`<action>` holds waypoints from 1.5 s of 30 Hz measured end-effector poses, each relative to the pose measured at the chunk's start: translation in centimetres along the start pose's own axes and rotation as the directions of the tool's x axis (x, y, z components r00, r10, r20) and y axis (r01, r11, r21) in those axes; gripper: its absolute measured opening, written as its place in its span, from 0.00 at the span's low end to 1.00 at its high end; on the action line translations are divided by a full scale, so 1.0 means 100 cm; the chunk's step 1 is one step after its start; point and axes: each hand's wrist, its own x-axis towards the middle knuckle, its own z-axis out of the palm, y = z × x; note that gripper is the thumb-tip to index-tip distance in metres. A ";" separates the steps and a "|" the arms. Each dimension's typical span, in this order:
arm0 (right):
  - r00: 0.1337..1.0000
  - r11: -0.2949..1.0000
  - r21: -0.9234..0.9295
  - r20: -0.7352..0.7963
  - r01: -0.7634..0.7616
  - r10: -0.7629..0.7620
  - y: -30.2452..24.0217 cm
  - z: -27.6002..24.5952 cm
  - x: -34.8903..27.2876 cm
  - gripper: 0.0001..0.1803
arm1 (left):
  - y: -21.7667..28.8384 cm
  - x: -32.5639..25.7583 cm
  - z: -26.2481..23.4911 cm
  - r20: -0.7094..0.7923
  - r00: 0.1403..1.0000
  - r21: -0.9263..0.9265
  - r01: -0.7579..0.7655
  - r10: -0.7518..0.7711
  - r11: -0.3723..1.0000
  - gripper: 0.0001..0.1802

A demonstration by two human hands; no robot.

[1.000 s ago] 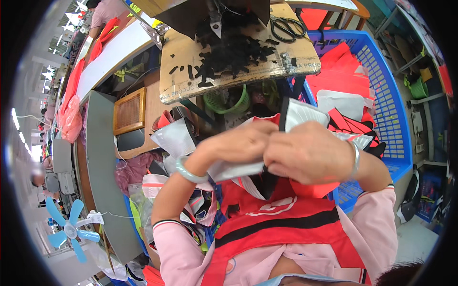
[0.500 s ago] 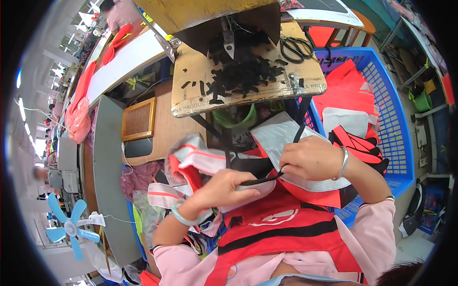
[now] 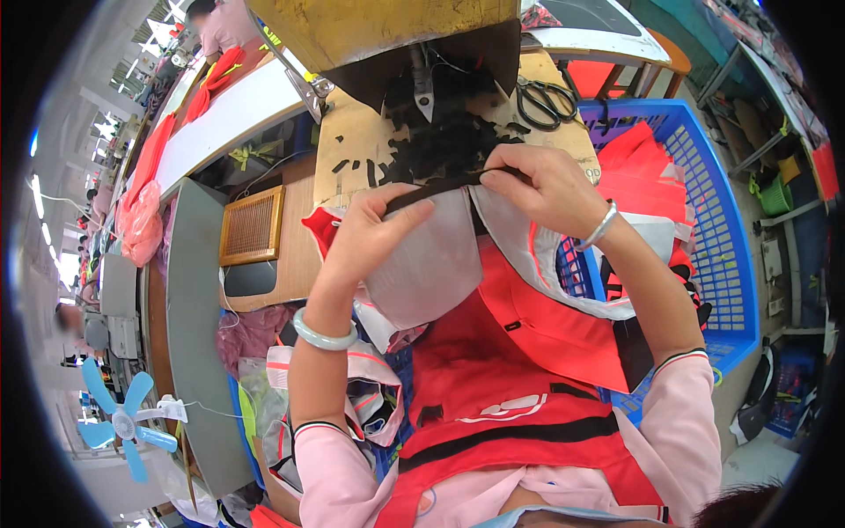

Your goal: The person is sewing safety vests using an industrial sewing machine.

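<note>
1. A person's two bare hands grip a narrow black fabric strip (image 3: 458, 180) along the upper edge of a silver-grey and coral-red cloth piece (image 3: 427, 264), held up at the front of a tan wooden tabletop (image 3: 352, 150).

2. The left hand (image 3: 374, 231), a pale green bangle (image 3: 326, 334) at its wrist, pinches one end between thumb and fingers; the right hand (image 3: 550, 189), wearing a silver bangle (image 3: 600, 225), pinches the other. The hands stand apart, the strip stretched between them.

3. Half a second earlier, both hands are lower, near the person's lap, the strip slanting between them; now they are raised to the table's near edge, and the strip runs almost level.

4. The cloth, bunched and partly folded in that earlier view, now hangs open below the hands, its coral-red part draping in front of a red apron (image 3: 475, 374) with a black stripe.

5. Just beyond the strip lie small black scraps (image 3: 449, 141) beneath a pointed metal tool (image 3: 424, 92); black-handled scissors (image 3: 546, 104) rest to the right (beside them, a blue plastic basket (image 3: 726, 238) holds more coral-red cloth).
</note>
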 end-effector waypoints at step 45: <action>0.994 0.997 0.065 0.108 -0.039 0.032 0.040 -0.079 0.020 0.14 | -0.008 0.036 -0.077 0.028 0.967 0.025 0.251 -0.252 0.968 0.16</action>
